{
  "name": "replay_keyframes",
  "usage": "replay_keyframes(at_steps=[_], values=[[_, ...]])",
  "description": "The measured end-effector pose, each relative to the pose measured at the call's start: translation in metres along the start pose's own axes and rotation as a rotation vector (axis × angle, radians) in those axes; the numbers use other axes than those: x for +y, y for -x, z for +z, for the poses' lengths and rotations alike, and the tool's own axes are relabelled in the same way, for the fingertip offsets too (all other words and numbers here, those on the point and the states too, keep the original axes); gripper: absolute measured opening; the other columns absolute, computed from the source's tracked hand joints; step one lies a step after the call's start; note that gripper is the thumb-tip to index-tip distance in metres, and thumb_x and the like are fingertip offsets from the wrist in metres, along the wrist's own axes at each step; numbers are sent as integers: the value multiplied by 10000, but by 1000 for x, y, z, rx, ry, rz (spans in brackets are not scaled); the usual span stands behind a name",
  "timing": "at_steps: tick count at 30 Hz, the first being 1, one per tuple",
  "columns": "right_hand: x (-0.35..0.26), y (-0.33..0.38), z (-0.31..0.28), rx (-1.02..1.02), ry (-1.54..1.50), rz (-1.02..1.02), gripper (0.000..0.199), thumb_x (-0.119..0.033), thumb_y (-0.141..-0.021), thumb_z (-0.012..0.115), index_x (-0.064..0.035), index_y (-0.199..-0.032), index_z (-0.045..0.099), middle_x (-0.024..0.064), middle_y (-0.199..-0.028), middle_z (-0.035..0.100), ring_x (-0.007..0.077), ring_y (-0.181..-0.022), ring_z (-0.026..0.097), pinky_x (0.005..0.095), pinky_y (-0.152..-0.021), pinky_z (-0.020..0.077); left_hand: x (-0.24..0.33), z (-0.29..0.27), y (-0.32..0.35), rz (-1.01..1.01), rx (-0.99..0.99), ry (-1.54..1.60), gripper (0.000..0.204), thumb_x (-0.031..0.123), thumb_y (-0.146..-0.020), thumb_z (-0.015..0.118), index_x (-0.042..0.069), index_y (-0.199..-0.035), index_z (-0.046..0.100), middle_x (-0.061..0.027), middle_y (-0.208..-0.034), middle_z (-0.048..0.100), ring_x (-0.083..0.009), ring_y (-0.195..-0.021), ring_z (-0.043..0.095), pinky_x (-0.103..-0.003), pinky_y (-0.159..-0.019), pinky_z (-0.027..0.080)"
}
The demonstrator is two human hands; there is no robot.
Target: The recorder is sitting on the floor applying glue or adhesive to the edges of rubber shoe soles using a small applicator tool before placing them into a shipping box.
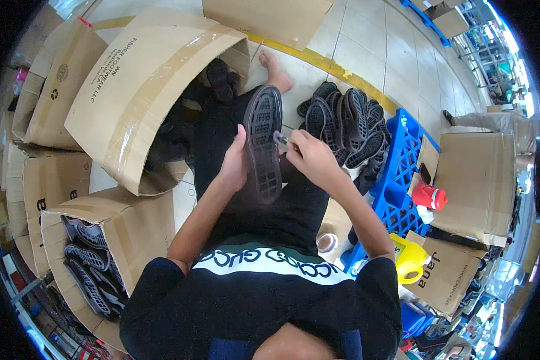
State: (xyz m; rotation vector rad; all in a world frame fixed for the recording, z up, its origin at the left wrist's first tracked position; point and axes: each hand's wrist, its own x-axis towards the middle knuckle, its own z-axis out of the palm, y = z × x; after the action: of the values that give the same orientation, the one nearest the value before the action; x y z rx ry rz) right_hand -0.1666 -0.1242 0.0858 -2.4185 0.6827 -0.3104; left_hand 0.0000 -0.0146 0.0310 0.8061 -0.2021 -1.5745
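Observation:
A dark shoe sole (263, 150) stands lengthwise over my lap, its gridded, hollowed side facing up. My left hand (235, 161) is closed on its left edge, with the thumb along the side. At the opposite edge, my right hand (311, 155) pinches a small greyish tool (280, 138) whose tip meets the sole's rim; its exact kind is too small to tell. To the right of my knees, several similar dark soles (345, 123) lie heaped on the tiled floor.
An open carton (126, 90) of dark soles lies on its side at left. Below it stands another carton (138, 225) with soles. A blue plastic pallet (396, 156) at right bears a red container (429, 197); a yellow bottle (409, 259) and cartons (474, 186) are nearby.

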Motion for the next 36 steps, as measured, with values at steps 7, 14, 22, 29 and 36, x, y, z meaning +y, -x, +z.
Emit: replay_keyframes(at_steps=[7,14,22,29,36], values=[[-11,33,-1,-85,323,-209,170,-154,-805,627,-52,-889,520,115,-803,554,308,-708,612,385,-610,521,14,16,-5,90,-36,94,741,608,-981,175,21,-1312,485,-140,-1143,618,-270,-1016,612,-415,-912,484],[-22,50,-7,-316,278,-273,190,-146,-794,658,-42,-903,543,107,-835,544,270,-775,604,355,-649,516,16,6,-12,136,-3,94,777,636,-965,158,25,-1345,453,-142,-1187,601,-284,-1014,616,-448,-898,502],[-30,17,-15,110,-220,-70,141,-29,-815,649,-32,-932,569,123,-993,620,331,-873,634,365,-748,522,10,9,-13,120,-99,159,738,606,-980,158,40,-1358,444,-145,-1223,588,-277,-1073,598,-438,-953,473],[-31,-17,-10,248,60,-295,194,-14,-791,669,-15,-968,591,110,-1004,600,265,-828,630,333,-722,534,1,12,-8,53,-9,183,660,562,-1001,204,63,-1361,439,-132,-1253,574,-261,-1156,550,-421,-1014,413],[-33,3,4,139,204,-407,243,-35,-748,664,0,-976,589,124,-1044,585,286,-951,616,356,-808,529,4,5,-16,79,-81,171,681,559,-1002,161,53,-1353,454,-142,-1250,583,-266,-1119,581,-419,-994,445]])
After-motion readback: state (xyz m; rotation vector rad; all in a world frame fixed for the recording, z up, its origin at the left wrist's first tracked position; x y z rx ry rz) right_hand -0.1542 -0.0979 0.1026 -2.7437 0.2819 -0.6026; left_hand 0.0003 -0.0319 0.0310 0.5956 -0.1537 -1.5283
